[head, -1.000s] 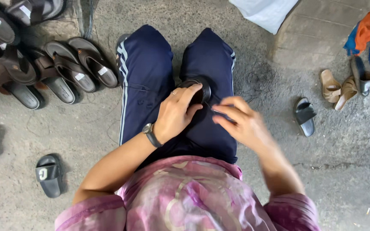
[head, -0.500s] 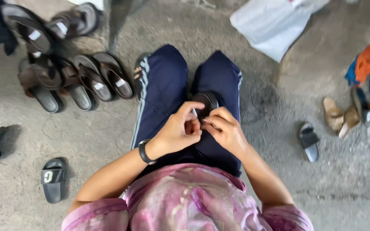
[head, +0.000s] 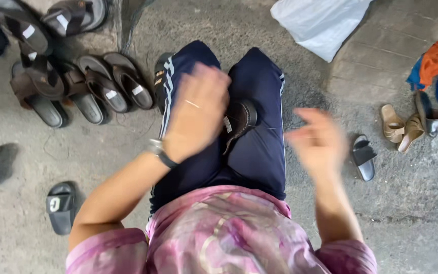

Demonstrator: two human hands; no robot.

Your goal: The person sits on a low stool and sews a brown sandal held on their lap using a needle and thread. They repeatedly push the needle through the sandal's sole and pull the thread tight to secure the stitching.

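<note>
Head view: a seated person looks down at their own lap and hands, both hands blurred.
Shirt: pink patterned top (head: pixel 229 238), nearest the camera.
Left hand: left hand (head: pixel 196 111), with a wristwatch (head: pixel 159 152) on the wrist, lies over the left thigh, touching or just above the near end of the shoe; the blur hides whether its fingers grip anything, so I cannot tell.
Right hand: right hand (head: pixel 318 139) hangs out to the right of the lap, fingers spread and loose, holding nothing.
Thing in hand: dark brown sandal (head: pixel 239 122) rests on the dark blue trousers (head: pixel 259 152), between the thighs and just right of the left hand.
Handling: it looks light, with a stiff moulded sole and a softer strap; probably not fragile and not slippery. The edge of the sole or the strap seems the surest place to take hold.
Right side: a black slide (head: pixel 363 157) and tan sandals (head: pixel 401 124) lie on the concrete floor (head: pixel 305 66).
Left side: a black slipper (head: pixel 61 205) lies near; further off, a cluster of brown sandals (head: pixel 77 86).
Far: a white plastic bag (head: pixel 318 23).
</note>
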